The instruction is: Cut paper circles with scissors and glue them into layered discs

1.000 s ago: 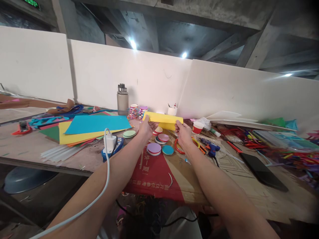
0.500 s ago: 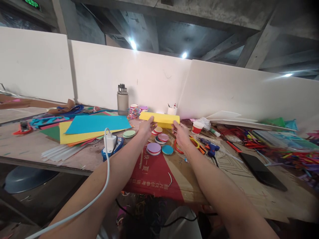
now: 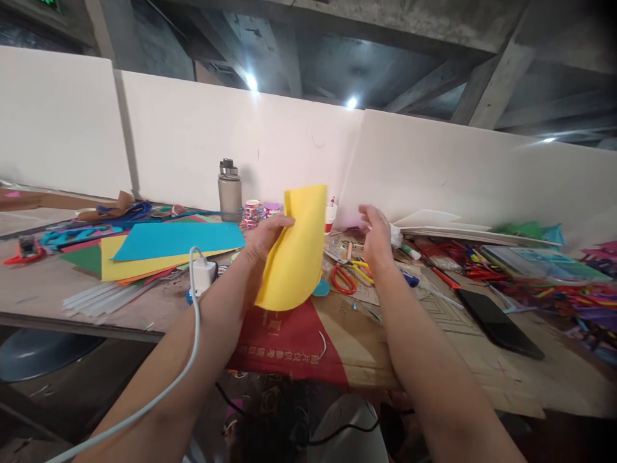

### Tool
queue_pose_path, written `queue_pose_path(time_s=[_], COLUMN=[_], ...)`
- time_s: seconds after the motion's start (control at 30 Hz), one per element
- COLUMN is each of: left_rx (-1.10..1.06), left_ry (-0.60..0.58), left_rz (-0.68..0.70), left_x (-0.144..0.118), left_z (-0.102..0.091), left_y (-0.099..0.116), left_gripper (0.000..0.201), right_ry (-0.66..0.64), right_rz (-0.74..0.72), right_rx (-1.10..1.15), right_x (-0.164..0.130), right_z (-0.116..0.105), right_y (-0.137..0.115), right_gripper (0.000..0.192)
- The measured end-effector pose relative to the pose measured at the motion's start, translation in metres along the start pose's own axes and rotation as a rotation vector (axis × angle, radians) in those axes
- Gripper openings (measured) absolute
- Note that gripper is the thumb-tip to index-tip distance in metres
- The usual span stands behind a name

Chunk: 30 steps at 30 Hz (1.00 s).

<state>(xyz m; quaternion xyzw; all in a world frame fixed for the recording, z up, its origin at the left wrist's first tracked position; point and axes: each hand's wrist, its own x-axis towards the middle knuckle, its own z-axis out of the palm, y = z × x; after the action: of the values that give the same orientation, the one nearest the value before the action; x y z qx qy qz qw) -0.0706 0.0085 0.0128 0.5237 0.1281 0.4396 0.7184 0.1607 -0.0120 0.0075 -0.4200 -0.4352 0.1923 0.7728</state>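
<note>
My left hand grips a curved yellow sheet by its left side, above the red and brown cardboard. The sheet looks like felt or craft foam; I cannot tell which. It bends into a loose curl, hiding most of the round discs behind it. Only part of a blue disc shows by its lower right edge. Apart from the sheet, my right hand is raised with nothing in it, its fingers stretched out. Red-handled scissors and yellow-handled scissors lie below and left of that hand.
Coloured sheets lie stacked on the left, near glue sticks and a white charger whose cable crosses my left arm. A bottle stands behind. On the right lie a black phone and a plastic case.
The yellow sheet, held rolled between both hands before, now hangs opened out from my left hand. My right hand has let go and moved up and to the right.
</note>
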Motion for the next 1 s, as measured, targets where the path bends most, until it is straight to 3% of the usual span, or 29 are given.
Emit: queue_pose_path(time_s=[0.07,0.13,0.23,0.3,0.37,0.43,0.5,0.67,0.87,1.0], left_rx=[0.098,0.199,0.308,0.338,0.295,0.212,0.185,0.393,0.482,0.571], left_ry=[-0.125,-0.225,-0.197,-0.059,0.097,0.177,0.161,0.034,0.066,0.078], left_rz=[-0.137,-0.281,-0.351,-0.335,-0.307,-0.305,-0.313,-0.244,-0.239,-0.193], left_x=[-0.009,-0.013,-0.013,-0.010,-0.008,-0.006,-0.005,-0.005,-0.001,0.004], left_z=[0.009,0.018,0.031,0.036,0.039,0.039,0.036,0.028,0.008,-0.003], left_y=[0.005,0.008,0.010,0.010,0.010,0.011,0.010,0.009,0.009,0.005], left_gripper=[0.038,0.038,0.040,0.038,0.034,0.034,0.037,0.037,0.033,0.031], right_ry=[-0.158,-0.369,-0.667,-0.751,-0.751,-0.708,-0.679,-0.868,-0.510,-0.546], right_rz=[-0.159,-0.162,0.131,0.273,0.324,0.330,0.347,0.536,0.250,0.285], right_rx=[-0.097,-0.147,-0.126,-0.151,-0.168,-0.142,-0.123,-0.235,-0.268,-0.214], right_x=[-0.007,-0.015,-0.027,-0.032,-0.035,-0.034,-0.032,-0.021,-0.009,-0.006], right_z=[-0.001,-0.002,-0.005,-0.009,-0.015,-0.020,-0.025,-0.030,-0.030,-0.031], right_y=[-0.017,-0.034,-0.051,-0.057,-0.063,-0.070,-0.076,-0.073,-0.054,-0.049], right_gripper=[0.047,0.056,0.074,0.071,0.066,0.061,0.052,0.029,0.018,0.028])
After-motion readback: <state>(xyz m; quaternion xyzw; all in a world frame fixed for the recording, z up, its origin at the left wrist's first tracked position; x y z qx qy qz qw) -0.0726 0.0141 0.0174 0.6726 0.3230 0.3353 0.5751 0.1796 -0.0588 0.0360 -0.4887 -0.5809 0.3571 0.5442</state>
